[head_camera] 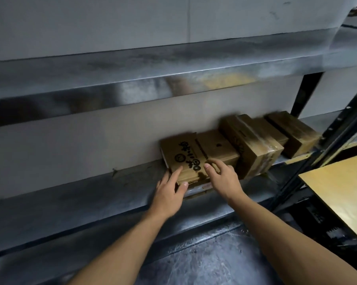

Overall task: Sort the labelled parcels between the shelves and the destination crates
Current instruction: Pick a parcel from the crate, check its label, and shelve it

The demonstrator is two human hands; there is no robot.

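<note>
A flat brown cardboard parcel (196, 153) with black print lies on the lower metal shelf (91, 194), against the back wall. My left hand (170, 191) rests at its front left corner, index finger on top and thumb at the front edge. On the parcel's front right part sits my right hand (222, 175), its fingers spread on the top. Neither hand has closed around it. A taped parcel (253, 145) stands to the right, touching it, and another parcel (292, 132) lies further right.
An upper metal shelf (152, 75) overhangs the parcels. A black perforated upright (338, 128) stands at the right. A yellow-brown board surface (342, 192) juts in at the right. The dark shiny floor (204, 260) lies below my arms.
</note>
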